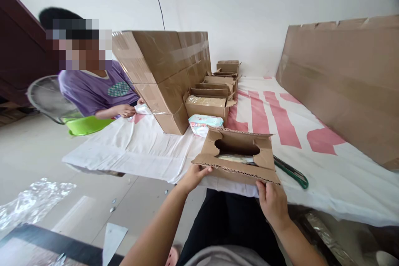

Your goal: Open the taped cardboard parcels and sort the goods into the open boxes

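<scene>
At the near table edge sits a small cardboard box (237, 171), its long flaps raised and inner flaps folded partly over the opening. Something flat and pale shows inside, too hidden to name. My left hand (193, 179) grips the box's near-left corner, thumb over the flap edge. My right hand (272, 199) pinches the near-right part of the same flap. Just behind the box lies a white and pale blue soft pack (205, 124) with pink print. A green-handled utility knife (291, 172) rests to the box's right.
Stacked taped cartons (168, 62) stand left of centre, with several open boxes (207, 106) in a row beside them. A large cardboard sheet (343, 75) leans at right. Across the left side, a person in a purple shirt (93, 87) handles something white. A green basin (89, 124) is behind.
</scene>
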Demonstrator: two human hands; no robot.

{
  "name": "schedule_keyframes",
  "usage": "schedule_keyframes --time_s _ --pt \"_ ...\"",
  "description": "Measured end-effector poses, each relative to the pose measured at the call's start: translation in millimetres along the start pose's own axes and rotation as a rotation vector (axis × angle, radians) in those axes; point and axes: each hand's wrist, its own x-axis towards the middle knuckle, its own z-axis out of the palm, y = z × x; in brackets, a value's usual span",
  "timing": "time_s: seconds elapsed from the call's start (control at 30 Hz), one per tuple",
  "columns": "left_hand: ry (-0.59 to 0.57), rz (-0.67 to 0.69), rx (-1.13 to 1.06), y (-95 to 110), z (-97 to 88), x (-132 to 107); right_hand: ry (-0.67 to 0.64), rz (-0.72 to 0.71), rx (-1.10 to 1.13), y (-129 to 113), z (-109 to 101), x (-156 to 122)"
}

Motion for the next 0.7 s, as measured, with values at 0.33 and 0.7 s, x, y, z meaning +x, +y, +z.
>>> schedule_keyframes --time_s 0.33,0.7 --pt "0.003 0.010 0.006 2 1.4 -3 0.049 -0.030 -0.117 0 -2 -1" --pt "-0.001 0.003 0.011 -8 1.9 -2 0.043 -0.015 -0.133 -4 -2 1"
